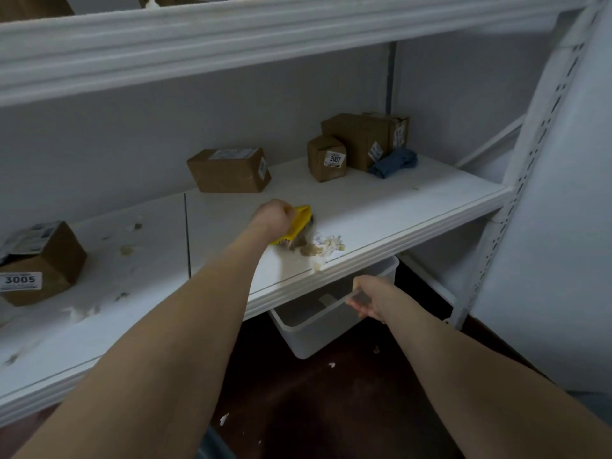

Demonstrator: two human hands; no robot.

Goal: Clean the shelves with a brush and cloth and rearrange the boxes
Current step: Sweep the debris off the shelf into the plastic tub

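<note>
1. White metal shelving fills the view: main shelf runs L to R w/ a grey wall behind, upper shelf overhead, perforated upright post at R.
2. L hand is closed in a fist round the yellow brush. Bristles point down onto the main shelf, near its front edge.
3. Debris pile, torn white & tan paper bits, lies just R of the bristles and touches them, right at the shelf lip.
4. R hand is below shelf level, fingers curled over the rim of a translucent plastic bin. Bin sits partly under the shelf's front edge, approx. below the pile. Can't tell if it rests on the floor.
5. Blue cloth lies crumpled at back R of the main shelf, against the boxes there, well apart from both hands.
6. Boxes at back R: small box labelled 2007 stands in front of a larger box. A third box is behind, by the wall.
7. Flat box sits mid-shelf at the back, apart from that group.
8. Box labelled 3005 is far L, tilted.
9. Loose scraps & smudges dot the L part of the shelf.
10. Dark floor below has a few white bits on it.
</note>
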